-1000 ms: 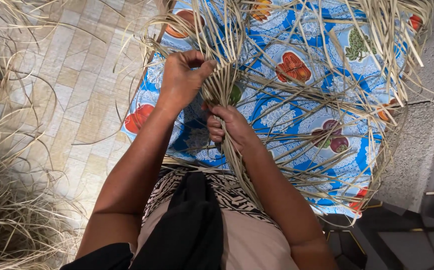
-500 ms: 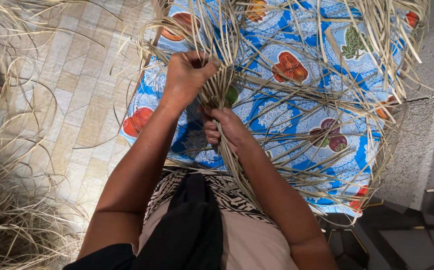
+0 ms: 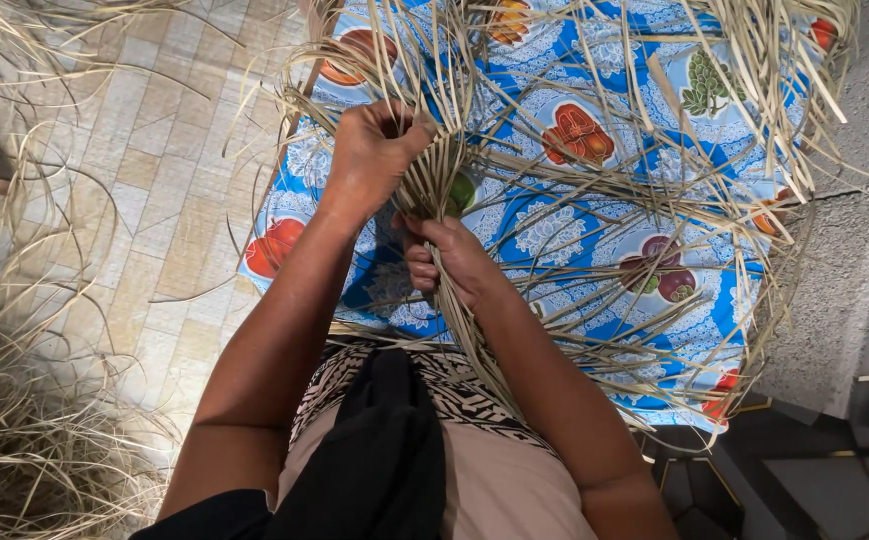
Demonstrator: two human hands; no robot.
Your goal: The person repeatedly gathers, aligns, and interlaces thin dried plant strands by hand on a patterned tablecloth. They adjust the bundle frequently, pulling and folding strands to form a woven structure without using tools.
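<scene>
Your left hand has its grip clenched on the upper end of the woven straw strands. Your right hand grasps the same bundle just below. The strands fan out over the blue fruit-patterned cloth covering the surface, with loose straw on the tiled floor.

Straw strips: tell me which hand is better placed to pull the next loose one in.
Probably the left hand: it grips the fanned ends of the straw strips up top. The right hand clamps the gathered bundle lower down.
</scene>
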